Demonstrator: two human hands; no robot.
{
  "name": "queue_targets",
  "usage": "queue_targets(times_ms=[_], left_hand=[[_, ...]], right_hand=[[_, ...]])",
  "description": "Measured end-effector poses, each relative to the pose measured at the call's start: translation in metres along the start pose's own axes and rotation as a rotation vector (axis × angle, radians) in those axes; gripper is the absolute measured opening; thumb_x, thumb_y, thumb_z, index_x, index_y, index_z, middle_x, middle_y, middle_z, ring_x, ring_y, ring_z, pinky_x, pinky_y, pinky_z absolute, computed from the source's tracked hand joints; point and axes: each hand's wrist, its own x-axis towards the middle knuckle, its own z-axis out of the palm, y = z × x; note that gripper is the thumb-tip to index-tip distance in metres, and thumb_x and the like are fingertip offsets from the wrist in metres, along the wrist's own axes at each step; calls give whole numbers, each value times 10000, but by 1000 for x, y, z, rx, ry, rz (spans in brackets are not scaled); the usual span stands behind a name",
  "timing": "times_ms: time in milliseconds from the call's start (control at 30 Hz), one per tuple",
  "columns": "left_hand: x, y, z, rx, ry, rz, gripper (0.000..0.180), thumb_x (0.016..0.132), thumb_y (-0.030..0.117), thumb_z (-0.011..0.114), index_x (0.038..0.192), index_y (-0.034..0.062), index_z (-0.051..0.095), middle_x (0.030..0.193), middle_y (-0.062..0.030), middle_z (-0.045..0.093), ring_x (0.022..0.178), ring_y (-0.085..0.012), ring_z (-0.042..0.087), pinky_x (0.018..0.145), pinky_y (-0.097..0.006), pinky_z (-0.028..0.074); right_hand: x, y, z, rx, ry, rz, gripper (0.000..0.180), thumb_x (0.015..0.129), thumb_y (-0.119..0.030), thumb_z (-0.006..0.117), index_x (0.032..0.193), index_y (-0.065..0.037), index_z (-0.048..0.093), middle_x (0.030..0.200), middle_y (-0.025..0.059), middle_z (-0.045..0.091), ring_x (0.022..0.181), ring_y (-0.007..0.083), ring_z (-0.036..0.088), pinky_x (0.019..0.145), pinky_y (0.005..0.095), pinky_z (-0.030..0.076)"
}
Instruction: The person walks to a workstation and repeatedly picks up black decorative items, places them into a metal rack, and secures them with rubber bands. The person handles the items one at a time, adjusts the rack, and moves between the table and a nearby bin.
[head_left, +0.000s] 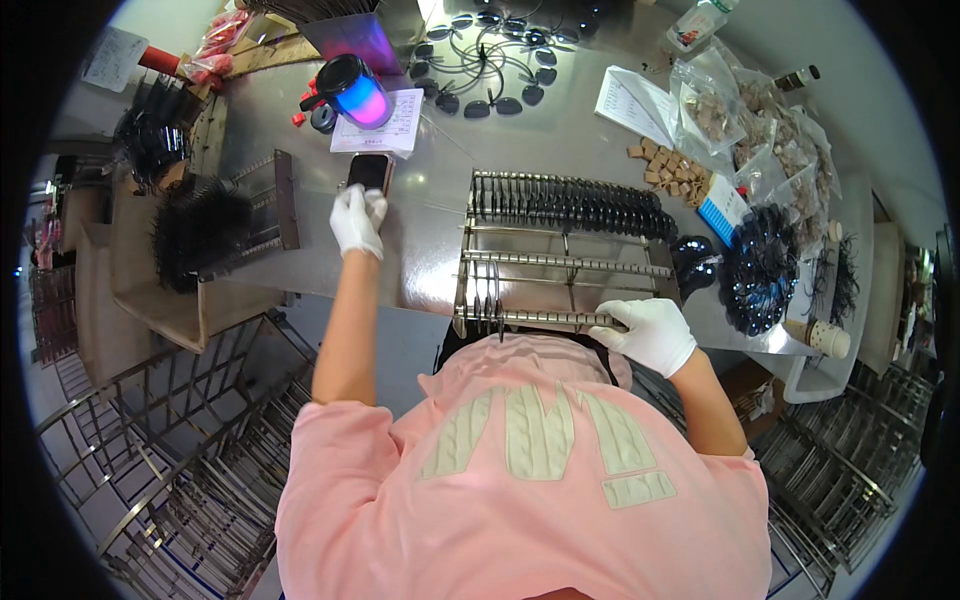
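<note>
My left hand (358,220), in a white glove, has its fingers bent over the lower end of a smartphone (371,170) lying on the metal table. In a matching glove, my right hand (652,334) grips the front rail of a metal rack (568,262) at its right end. A tight row of glossy black, lens-like pieces (570,203) hangs along the rack's back rail. A few thin dark pieces (487,295) hang at its front left. Fingers hide part of the rail and of the phone.
Papers (385,125) and a glowing mug (358,95) lie beyond the phone. Dark pieces form a ring (482,60) at the back. Right of the rack are tan blocks (668,168), plastic bags (705,105) and a dark glossy pile (758,270). Another loaded rack (285,200) stands left.
</note>
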Motion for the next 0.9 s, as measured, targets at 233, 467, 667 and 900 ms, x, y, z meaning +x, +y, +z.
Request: queue_targets(times_ms=[233,467,667,900], left_hand=[[1,-17,-15,-38,-167,-262,142,1076,137,580,1165,27,585,1029,-138,706,885,-211,702,823,-333,627],[-18,-11,3,-30,-94,-212,107,1071,102,567,1142,43,513,1059,-187,706,840,-252,725,764,-380,650],[-19,2,-2,-1,-294,-278,140,1037,104,645,1139,30,584,1071,-142,724,913,-216,728,836,-307,636],[-59,-14,39,2,-466,-405,206,943,69,769,1101,2,656,1042,-94,701,914,-179,704,808,-285,627]], right_hand=[[5,1,-15,13,15,62,350,846,-452,784,949,-117,765,762,115,728,717,321,729,640,422,575],[6,-2,-11,55,12,35,281,815,-316,818,958,-80,768,803,150,728,739,353,721,656,411,575],[9,-1,-15,29,5,57,344,857,-425,766,971,-101,767,796,134,731,738,339,725,654,422,573],[14,-3,-1,72,7,-35,363,912,-455,711,889,-93,716,733,119,700,690,338,696,623,445,546]])
